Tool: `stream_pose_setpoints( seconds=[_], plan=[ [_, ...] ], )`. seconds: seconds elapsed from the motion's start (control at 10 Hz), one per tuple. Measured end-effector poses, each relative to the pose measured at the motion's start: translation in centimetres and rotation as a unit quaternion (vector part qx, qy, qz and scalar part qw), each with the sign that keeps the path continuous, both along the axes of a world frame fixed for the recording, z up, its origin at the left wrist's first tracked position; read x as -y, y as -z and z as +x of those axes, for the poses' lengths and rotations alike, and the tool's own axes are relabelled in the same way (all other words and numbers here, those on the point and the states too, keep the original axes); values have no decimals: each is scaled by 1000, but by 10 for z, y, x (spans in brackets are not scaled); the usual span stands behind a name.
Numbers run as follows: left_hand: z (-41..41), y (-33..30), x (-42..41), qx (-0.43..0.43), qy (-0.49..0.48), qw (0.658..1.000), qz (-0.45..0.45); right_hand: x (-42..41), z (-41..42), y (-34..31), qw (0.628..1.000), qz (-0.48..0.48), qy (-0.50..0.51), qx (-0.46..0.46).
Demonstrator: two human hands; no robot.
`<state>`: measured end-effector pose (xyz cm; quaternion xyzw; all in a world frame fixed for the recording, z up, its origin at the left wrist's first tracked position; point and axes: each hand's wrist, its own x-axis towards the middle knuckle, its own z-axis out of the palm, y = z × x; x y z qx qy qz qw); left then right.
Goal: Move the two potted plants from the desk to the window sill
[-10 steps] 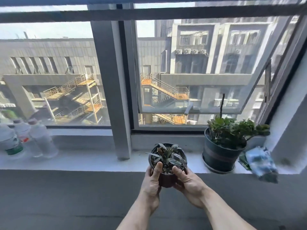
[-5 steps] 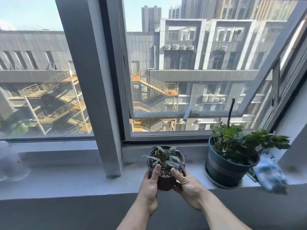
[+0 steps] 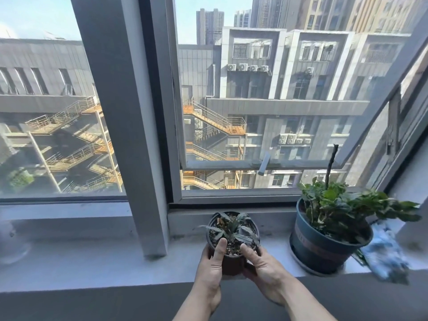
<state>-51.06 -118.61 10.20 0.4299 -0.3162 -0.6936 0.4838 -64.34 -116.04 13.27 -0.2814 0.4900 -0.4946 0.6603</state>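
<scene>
Head view. Small succulent pot [image 3: 232, 239] carried forward over the last second — from above the dark ledge [image 3: 92, 304] to over the pale window sill [image 3: 92, 262], left of the large blue pot [image 3: 324, 249] already standing there. Left hand [image 3: 212, 267] and right hand [image 3: 264, 269] both clamped on the small pot, thumbs hooked over its rim. Second plant nearly delivered; only set-down and release remaining, by this reading. Base of the small pot hidden behind the hands — contact with the sill impossible to tell. Blue-and-white object [image 3: 384, 256] right of the large pot blurred, unidentified. Clear rounded object [image 3: 11, 242] at far left cut off.
</scene>
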Motion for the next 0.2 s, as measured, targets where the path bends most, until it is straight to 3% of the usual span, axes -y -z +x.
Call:
stream_pose_setpoints(
  seconds=[0.2],
  plan=[
    [8,-9,-2,-8,-21,1000,-19,-7,-8,-15,997,-12,-11,-71]
  ],
)
